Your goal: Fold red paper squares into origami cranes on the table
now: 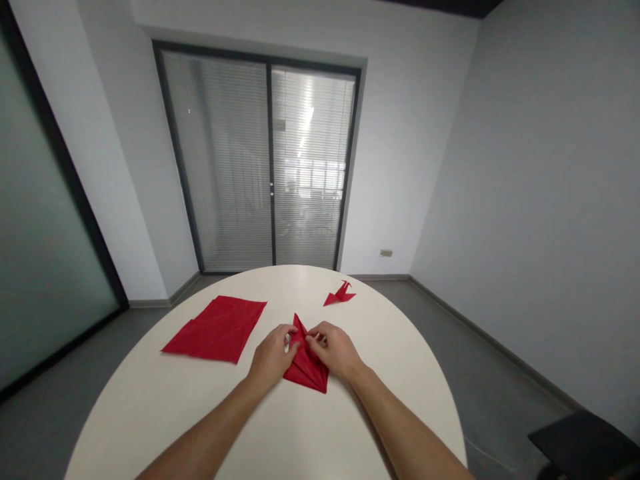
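A partly folded piece of red origami paper (309,371) lies on the white round table, with a narrow point at its far end and a wider body towards me. My left hand (273,350) is closed on its left side, thumb and fingers pinching near the middle. From the right, my right hand (334,348) pinches the paper's right edge with thumb and forefinger. The fingertips of both hands nearly meet over the centre and partly hide the creases there.
Flat red paper sheets (216,330) lie to the left on the table (280,440). A finished red paper crane (341,295) sits near the far right edge. A dark chair (590,443) stands on the floor at lower right.
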### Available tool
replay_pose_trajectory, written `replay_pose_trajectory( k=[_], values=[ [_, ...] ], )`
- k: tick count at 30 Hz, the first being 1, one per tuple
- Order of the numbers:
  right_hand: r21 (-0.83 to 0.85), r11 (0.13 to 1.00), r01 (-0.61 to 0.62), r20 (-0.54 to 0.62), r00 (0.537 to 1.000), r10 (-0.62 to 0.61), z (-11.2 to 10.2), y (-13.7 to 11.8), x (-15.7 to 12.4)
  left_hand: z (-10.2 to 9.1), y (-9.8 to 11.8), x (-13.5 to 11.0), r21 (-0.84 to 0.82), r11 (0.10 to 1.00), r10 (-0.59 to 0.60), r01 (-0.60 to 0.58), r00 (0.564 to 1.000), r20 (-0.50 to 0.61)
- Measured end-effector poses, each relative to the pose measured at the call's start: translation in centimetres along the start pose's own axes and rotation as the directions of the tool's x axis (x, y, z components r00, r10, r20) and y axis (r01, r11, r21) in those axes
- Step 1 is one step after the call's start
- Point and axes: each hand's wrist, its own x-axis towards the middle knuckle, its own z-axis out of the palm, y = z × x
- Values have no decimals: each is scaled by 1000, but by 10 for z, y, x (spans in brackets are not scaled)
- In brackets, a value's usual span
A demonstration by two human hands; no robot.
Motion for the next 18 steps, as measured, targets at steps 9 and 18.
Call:
replay_pose_trajectory(
  k=[9, 18],
  values=[
    [-36, 989, 144, 139, 981, -138, -3, -2, -4, 9, -14, 2, 121, 993, -16, 15, 1000, 1],
    [-49, 954, 296, 235, 932, -277, -5, 6, -3, 11, -20, 0, 211, 939, 252, -271, 961, 114]
  ],
)
